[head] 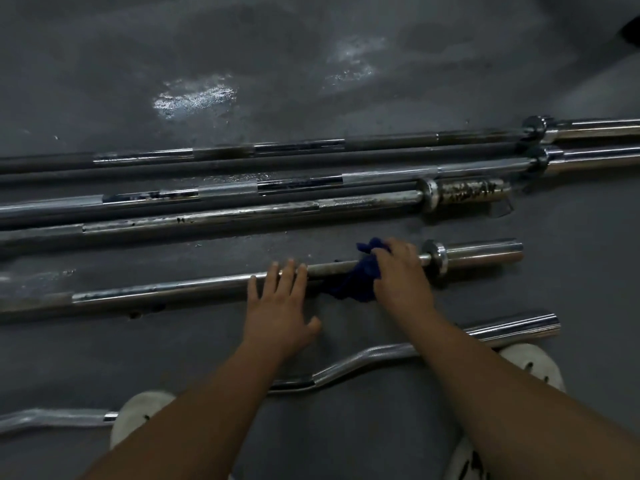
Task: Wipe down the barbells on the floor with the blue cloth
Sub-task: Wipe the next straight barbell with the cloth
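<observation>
The blue cloth [356, 278] is bunched around the shaft of the nearest straight barbell [166, 289], close to its right collar. The right hand [398, 271] grips it from above, and crumpled folds spill out on the near side. That bar is chrome and lies flat on the floor, with its thick right sleeve bare and shiny. Beyond it three more lie side by side, roughly parallel: the rust-spotted barbell [242, 216], the middle chrome barbell [228, 192] and the far barbell [221, 153]. The last two run out of sight on the right. Nearest of all, a wavy curl bar [360, 362] rests flat.
</observation>
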Motion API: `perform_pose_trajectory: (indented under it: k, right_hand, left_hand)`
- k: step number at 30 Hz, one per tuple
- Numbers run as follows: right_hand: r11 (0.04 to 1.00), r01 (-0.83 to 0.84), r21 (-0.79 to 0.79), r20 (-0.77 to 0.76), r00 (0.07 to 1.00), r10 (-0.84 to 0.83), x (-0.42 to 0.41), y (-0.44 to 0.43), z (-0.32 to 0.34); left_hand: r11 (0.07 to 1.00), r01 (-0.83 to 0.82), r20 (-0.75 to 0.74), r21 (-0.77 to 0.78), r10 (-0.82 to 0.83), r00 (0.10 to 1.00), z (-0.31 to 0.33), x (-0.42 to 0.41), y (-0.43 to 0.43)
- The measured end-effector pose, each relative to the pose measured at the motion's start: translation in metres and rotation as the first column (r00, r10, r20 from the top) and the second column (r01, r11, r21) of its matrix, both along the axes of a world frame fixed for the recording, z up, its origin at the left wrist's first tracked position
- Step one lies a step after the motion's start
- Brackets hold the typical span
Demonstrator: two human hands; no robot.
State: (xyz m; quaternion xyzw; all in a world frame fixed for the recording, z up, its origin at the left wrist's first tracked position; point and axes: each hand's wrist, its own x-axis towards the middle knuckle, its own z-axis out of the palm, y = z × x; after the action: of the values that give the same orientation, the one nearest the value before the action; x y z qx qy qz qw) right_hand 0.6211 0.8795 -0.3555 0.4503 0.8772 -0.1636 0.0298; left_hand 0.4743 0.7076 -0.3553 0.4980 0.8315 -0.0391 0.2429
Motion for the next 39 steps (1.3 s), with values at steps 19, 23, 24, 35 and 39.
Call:
perform_pose_trajectory:
  k: [19, 23, 24, 35, 39]
  right_hand:
    - [0.974, 0.217, -0.072, -0.075, 0.972, -0.222, 0.003, -0.026, -0.001]
    - [0.998, -0.028, -0.062, -0.057, 0.998, 0.024, 0.017, 0.010, -0.002]
    - [0.995, 0.014, -0.095, -0.103, 0.994, -0.024, 0.022, 0.025, 0.001]
    - [0.997, 0.015, -0.073, 0.160, 0.987, -0.003, 0.028, 0.002, 0.002]
    - [0.998, -0.038, 0.049, 0.118, 0.992, 0.032, 0.030, 0.010, -0.002]
  left_hand:
    - [0.992, 0.010, 0.078, -0.123, 0.000, 0.997, 0.019, -0.009, 0.010]
    - [0.992, 0.016, 0.061, -0.124, -0.009, 0.998, 0.022, -0.011, 0.011]
    - [0.992, 0.021, 0.057, -0.122, -0.014, 0.998, 0.022, -0.011, 0.010]
    - [0.991, 0.052, 0.063, -0.124, -0.044, 0.997, 0.020, -0.010, 0.006]
    - [0.994, 0.064, 0.051, -0.088, -0.060, 0.997, 0.017, -0.015, 0.009]
